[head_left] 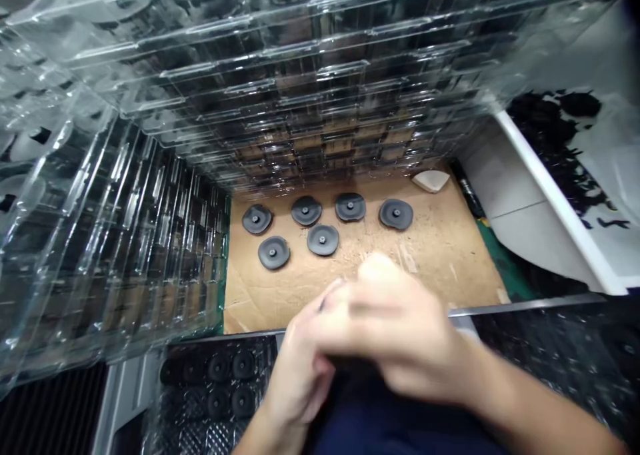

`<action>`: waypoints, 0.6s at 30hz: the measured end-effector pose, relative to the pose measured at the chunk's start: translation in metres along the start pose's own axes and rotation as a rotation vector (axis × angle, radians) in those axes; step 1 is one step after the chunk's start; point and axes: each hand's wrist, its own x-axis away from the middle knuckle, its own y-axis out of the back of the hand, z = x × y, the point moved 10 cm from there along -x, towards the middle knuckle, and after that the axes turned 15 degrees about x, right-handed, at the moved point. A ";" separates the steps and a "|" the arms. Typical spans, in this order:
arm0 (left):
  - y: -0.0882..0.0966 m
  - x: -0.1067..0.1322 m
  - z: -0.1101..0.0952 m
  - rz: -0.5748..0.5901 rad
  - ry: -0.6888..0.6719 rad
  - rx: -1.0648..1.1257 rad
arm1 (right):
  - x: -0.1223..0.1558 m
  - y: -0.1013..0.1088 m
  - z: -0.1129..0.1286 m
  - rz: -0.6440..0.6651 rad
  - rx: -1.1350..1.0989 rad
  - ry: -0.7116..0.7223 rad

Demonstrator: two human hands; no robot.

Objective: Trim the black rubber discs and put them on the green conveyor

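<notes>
My left hand (305, 355) and my right hand (395, 328) meet at the front edge of a cardboard sheet (245, 295). Both are closed, fingers curled against each other, and the right is smeared by motion. Whatever lies between them is hidden, apart from a small dark spot at the left fingertips. Beyond the hands, several dark grey rounded discs with a small central stud lie on the cardboard; the nearest are one disc (323, 240) in the middle and another disc (274, 252) to the left.
Tall stacks of clear plastic trays stand behind (320, 75) and at the left (100, 228). A clear tray with black discs (215, 388) sits at lower left. To the right are a pale pointed piece (431, 180) and a white bin (555, 188) with black scraps beyond it.
</notes>
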 end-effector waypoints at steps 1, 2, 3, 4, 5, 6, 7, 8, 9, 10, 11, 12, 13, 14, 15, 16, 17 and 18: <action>-0.002 0.000 -0.001 0.007 -0.014 0.000 | 0.006 -0.004 -0.022 0.024 0.021 -0.118; -0.005 0.000 -0.002 0.013 -0.023 0.008 | 0.017 -0.009 -0.046 0.057 0.045 -0.254; -0.006 0.001 -0.003 0.014 -0.024 0.023 | 0.033 -0.016 -0.068 0.097 0.067 -0.385; -0.006 0.002 -0.003 0.005 -0.024 0.038 | 0.050 -0.025 -0.085 0.136 0.081 -0.485; -0.006 0.003 -0.003 -0.006 -0.022 0.050 | 0.068 -0.034 -0.095 0.174 0.082 -0.542; -0.006 0.004 -0.004 -0.017 -0.019 0.055 | 0.084 -0.045 -0.100 0.206 0.067 -0.566; -0.006 0.004 -0.004 -0.026 -0.016 0.053 | 0.097 -0.053 -0.102 0.219 0.046 -0.575; -0.007 0.004 -0.003 -0.031 -0.010 0.048 | 0.108 -0.060 -0.102 0.222 0.027 -0.579; -0.008 0.004 -0.002 -0.035 0.001 0.043 | 0.115 -0.063 -0.101 0.216 0.015 -0.584; -0.010 0.004 -0.001 -0.036 0.015 0.038 | 0.118 -0.062 -0.101 0.207 0.006 -0.599; -0.012 0.004 0.002 -0.037 0.030 0.037 | 0.117 -0.058 -0.100 0.193 0.000 -0.622; -0.014 0.003 0.004 -0.041 0.041 0.038 | 0.112 -0.049 -0.098 0.172 0.000 -0.649; -0.016 0.003 0.006 -0.045 0.043 0.039 | 0.104 -0.037 -0.096 0.135 -0.001 -0.676; -0.017 0.002 0.007 -0.048 0.034 0.037 | 0.094 -0.022 -0.091 0.084 -0.004 -0.693; -0.017 0.001 0.007 -0.047 0.019 0.031 | 0.081 -0.006 -0.084 0.027 -0.013 -0.686; -0.018 0.000 0.009 -0.039 0.007 0.021 | 0.067 0.010 -0.073 -0.052 -0.039 -0.641; -0.018 -0.001 0.011 -0.026 0.008 0.012 | 0.052 0.022 -0.059 -0.104 -0.063 -0.552; -0.018 -0.002 0.014 -0.008 0.018 0.006 | 0.040 0.028 -0.045 -0.107 -0.095 -0.462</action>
